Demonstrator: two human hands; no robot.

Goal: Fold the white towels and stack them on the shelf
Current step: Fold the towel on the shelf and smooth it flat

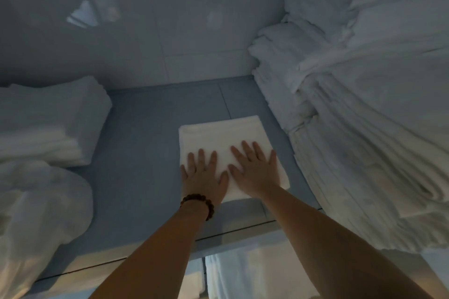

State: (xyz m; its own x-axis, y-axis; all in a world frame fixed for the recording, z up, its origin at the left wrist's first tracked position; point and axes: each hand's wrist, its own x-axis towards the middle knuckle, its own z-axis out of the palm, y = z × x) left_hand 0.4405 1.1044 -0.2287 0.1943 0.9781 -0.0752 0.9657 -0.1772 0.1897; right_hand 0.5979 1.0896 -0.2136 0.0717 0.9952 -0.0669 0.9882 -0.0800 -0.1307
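A folded white towel lies flat on the grey shelf, a little right of its middle. My left hand, with a bead bracelet on the wrist, presses flat on the towel's near left part, fingers spread. Beside it my right hand presses flat on the near right part, fingers spread too. Both palms cover the towel's front half; its far half shows.
A tall stack of folded white towels fills the shelf's right side. A lower folded stack sits at the left, with a crumpled white towel in front of it. More white cloth hangs below the shelf edge.
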